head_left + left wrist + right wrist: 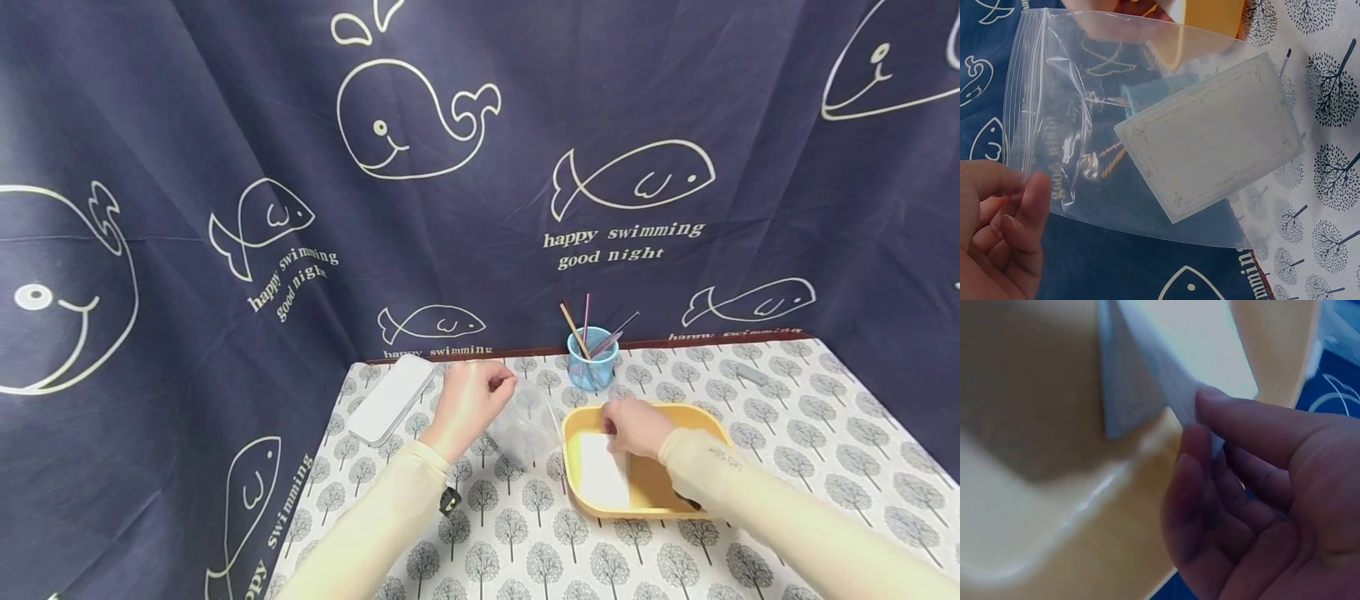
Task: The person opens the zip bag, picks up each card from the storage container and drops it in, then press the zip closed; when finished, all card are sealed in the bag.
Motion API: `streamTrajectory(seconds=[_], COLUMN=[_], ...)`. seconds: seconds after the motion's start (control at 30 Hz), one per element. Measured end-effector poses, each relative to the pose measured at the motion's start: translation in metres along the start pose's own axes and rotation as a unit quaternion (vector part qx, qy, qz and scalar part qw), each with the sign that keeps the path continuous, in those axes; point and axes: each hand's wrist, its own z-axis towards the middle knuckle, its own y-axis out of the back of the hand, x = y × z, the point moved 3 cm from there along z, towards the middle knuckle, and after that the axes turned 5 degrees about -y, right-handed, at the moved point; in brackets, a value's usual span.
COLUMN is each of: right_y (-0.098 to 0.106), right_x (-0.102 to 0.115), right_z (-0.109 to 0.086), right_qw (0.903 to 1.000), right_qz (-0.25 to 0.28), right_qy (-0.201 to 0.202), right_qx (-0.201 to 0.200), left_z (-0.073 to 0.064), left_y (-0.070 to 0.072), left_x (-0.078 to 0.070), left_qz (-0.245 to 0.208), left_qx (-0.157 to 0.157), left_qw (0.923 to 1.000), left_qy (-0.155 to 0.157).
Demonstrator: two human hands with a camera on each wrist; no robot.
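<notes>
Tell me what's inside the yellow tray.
White paper is in the yellow tray, its edge pinched by the right hand, with bare yellow bottom showing beside it. Anything under the paper, or behind the hand and right sleeve, is covered and can't be seen.

A blue cup (591, 377) with thin sticks (573, 329) stands far back. A white box (392, 400) lies far left, a small grey thing (752, 375) far right. Trees cover the cloth (480, 557); whales and fish cover the blue curtain (510, 250).
</notes>
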Motion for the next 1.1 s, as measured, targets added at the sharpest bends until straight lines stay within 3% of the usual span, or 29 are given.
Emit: streamTrajectory(seconds=[0.43, 0.57, 0.87, 1.1], right_y=[0.018, 0.022, 0.043, 0.068], right_x=[0.003, 0.004, 0.009, 0.014], right_z=[-0.006, -0.009, -0.015, -0.022], right_qw=[0.9958, 0.9939, 0.9952, 0.9934], right_qz=[0.061, 0.082, 0.073, 0.102], right_qy=[0.032, 0.025, 0.05, 0.043], right_qx=[0.06, 0.069, 0.042, 0.03], left_z=[0.0, 0.0, 0.001, 0.001], left_y=[-0.001, 0.0, 0.001, 0.0], left_x=[0.0, -0.001, -0.001, -0.001], left_qz=[-0.001, -0.005, -0.007, -0.006], left_qx=[-0.002, 0.001, 0.001, 0.001], left_qw=[1.0, 1.0, 1.0, 1.0], left_qy=[-0.006, -0.004, 0.003, -0.002])
